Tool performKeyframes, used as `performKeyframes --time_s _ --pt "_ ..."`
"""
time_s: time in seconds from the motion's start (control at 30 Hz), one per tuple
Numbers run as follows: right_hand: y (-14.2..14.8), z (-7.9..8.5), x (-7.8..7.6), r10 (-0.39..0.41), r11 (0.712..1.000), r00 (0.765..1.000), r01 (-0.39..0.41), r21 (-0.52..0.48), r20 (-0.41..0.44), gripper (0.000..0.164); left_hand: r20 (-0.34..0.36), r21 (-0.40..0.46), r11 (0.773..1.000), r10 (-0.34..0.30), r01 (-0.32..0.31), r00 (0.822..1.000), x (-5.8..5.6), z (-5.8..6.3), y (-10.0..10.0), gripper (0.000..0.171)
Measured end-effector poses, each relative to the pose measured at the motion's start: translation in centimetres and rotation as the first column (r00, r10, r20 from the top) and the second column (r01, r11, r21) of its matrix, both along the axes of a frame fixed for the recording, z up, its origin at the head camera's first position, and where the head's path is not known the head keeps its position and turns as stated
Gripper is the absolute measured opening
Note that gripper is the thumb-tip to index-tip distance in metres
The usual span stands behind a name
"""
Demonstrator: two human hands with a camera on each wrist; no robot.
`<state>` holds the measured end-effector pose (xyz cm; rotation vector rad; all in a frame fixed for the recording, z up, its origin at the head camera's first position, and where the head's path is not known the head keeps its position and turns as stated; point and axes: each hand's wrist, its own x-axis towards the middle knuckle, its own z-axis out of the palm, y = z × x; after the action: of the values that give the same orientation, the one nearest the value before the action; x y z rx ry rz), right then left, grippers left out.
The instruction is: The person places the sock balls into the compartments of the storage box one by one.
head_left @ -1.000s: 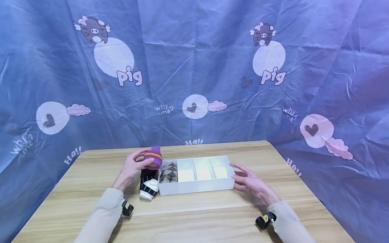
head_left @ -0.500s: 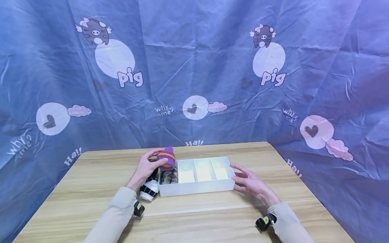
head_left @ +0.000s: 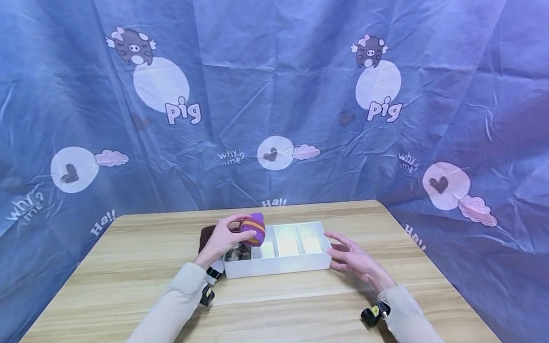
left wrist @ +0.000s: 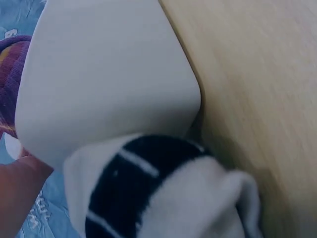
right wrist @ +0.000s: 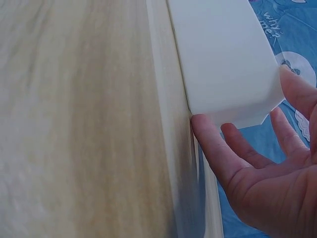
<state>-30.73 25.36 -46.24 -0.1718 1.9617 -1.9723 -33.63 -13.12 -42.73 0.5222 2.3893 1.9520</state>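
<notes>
A purple rolled-up sock (head_left: pixel 255 229) with orange stripes is pinched between the thumb and fingers of my left hand (head_left: pixel 223 240), over the second compartment from the left of a white divided box (head_left: pixel 279 266). In the leftmost compartment lies a brown-grey patterned sock (head_left: pixel 239 253), partly hidden by the hand. The fingertips of my right hand (head_left: pixel 355 257) rest against the box's right end; the right wrist view shows these fingers (right wrist: pixel 218 148) spread around its corner. A black-and-white sock (left wrist: pixel 163 193) lies by the box's left end, partly covered by my left wrist in the head view.
Behind my left hand a dark brown cloth item (head_left: pixel 205 238) shows beside the box. The two right compartments hold nothing visible. A wooden table (head_left: pixel 282 311) carries everything, with a blue printed curtain (head_left: pixel 270 89) hanging behind its far edge.
My left hand has carried the purple sock rightward, from left of the box, across the leftmost compartment, to the second. The right hand has stayed at the box's end.
</notes>
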Motion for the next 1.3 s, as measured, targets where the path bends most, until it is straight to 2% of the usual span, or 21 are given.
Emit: performKeyframes --time_s 0.13,0.27,0.5,0.73,0.8,0.87,0.93,1.03,1.3 --pt "0.0 -0.1 0.0 -0.005 1.0 1.0 0.005 -0.001 0.003 0.07 -0.043 -0.053 0.998 -0.016 0.013 0.999 0.0 -0.2 0.9 0.053" --pt "0.0 -0.2 0.1 -0.002 1.0 1.0 0.002 -0.009 0.0 0.071 -0.08 -0.149 0.988 0.019 -0.031 0.997 -0.1 -0.3 1.6 0.054" --pt "-0.2 -0.3 0.1 -0.015 1.0 1.0 0.015 -0.007 0.011 0.071 -0.204 -0.313 0.941 0.062 -0.125 0.977 -0.3 -0.6 2.6 0.052" --pt "-0.3 -0.1 0.1 -0.005 1.0 1.0 0.005 -0.004 0.003 0.071 -0.26 -0.409 0.902 0.028 -0.137 0.965 -0.4 -0.8 3.5 0.047" --pt "-0.3 0.0 0.1 0.003 1.0 1.0 -0.003 -0.007 0.001 0.071 -0.283 -0.44 0.887 0.011 -0.14 0.959 -0.5 -0.9 3.6 0.044" --pt "-0.3 0.1 0.1 0.002 1.0 1.0 -0.002 -0.014 0.006 0.071 -0.299 -0.451 0.881 0.001 -0.142 0.954 -0.6 -1.0 3.7 0.036" --pt "-0.3 0.2 0.1 0.001 1.0 1.0 -0.001 -0.018 0.007 0.072 -0.305 -0.447 0.884 -0.006 -0.138 0.952 -0.6 -1.0 3.6 0.028" --pt "-0.3 0.2 0.1 -0.007 1.0 1.0 0.007 -0.018 0.013 0.072 -0.287 -0.414 0.902 -0.006 -0.119 0.958 -0.8 -1.2 3.4 0.02" --pt "-0.2 0.1 0.2 0.01 1.0 1.0 -0.01 -0.013 -0.012 0.071 -0.192 -0.336 0.94 -0.008 -0.058 0.981 -0.6 -1.3 2.9 0.029"
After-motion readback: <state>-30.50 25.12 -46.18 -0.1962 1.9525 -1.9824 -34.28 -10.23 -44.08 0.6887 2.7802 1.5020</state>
